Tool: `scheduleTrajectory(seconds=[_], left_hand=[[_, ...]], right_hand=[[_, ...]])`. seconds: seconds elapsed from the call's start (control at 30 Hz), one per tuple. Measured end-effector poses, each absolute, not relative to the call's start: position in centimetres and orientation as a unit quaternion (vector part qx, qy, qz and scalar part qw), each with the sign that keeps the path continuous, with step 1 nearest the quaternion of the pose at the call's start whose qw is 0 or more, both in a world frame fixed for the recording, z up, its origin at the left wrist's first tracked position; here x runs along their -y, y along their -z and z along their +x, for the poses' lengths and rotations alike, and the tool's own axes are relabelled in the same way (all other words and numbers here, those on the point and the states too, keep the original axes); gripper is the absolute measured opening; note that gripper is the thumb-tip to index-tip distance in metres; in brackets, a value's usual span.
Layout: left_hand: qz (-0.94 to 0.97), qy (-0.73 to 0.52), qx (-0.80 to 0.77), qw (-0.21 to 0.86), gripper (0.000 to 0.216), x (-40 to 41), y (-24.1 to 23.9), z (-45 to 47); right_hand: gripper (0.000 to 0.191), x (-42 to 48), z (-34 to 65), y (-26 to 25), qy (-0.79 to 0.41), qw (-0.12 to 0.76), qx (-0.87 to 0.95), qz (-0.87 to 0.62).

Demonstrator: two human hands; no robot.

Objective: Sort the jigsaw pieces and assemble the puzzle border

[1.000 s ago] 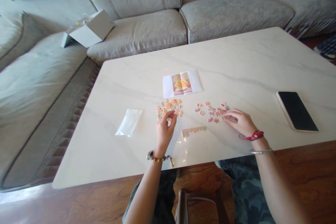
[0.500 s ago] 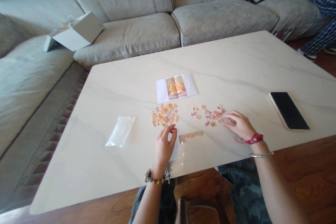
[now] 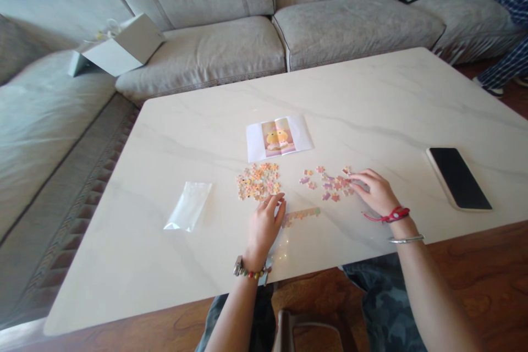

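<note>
My left hand (image 3: 266, 224) rests at the left end of a joined strip of jigsaw pieces (image 3: 303, 215), covering part of it. Its fingers are curved, thumb and forefinger slightly apart, with nothing visible between them. My right hand (image 3: 375, 191) reaches to the right edge of a scattered group of pink and purple jigsaw pieces (image 3: 328, 181). Its fingertips touch or hover just over the outer pieces, and a small gap shows between thumb and forefinger. A denser pile of orange and yellow jigsaw pieces (image 3: 258, 180) lies beyond my left hand.
A creased paper with a printed yellow picture (image 3: 278, 137) lies behind the pieces. On the left is a clear plastic bag (image 3: 188, 206); on the right, a phone (image 3: 460, 179). A grey sofa (image 3: 223, 47) borders the marble-look table (image 3: 355, 104). A person's checked trouser leg (image 3: 505, 66) shows far right.
My left hand has moved right, over the strip's left end. My right hand has shifted slightly left, its fingers extending to the pink and purple pieces. The view has tilted a little.
</note>
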State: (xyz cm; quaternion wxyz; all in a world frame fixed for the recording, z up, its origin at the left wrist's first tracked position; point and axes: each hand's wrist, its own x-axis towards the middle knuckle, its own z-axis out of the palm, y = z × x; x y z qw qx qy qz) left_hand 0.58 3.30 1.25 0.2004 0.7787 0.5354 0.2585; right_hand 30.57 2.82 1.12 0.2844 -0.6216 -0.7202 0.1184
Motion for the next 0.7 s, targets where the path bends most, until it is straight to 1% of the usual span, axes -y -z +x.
scheduleTrajectory(seconds=[0.23, 0.5, 0.7], left_hand=[[0.776, -0.265, -0.541, 0.187, 0.020, -3.3, -1.2, 0.0], [0.766, -0.278, -0.556, 0.165, 0.019, -3.9, -1.4, -0.5], [0.775, -0.263, -0.552, 0.161, 0.018, -3.9, -1.5, -0.4]], right_hand=[[0.017, -3.3, 30.4, -0.5, -0.074, 0.289, 0.701, -0.647], [0.013, -3.0, 31.2, -0.1, -0.106, 0.282, 0.701, -0.646], [0.014, -2.6, 30.9, -0.6, -0.146, 0.252, 0.717, -0.633]])
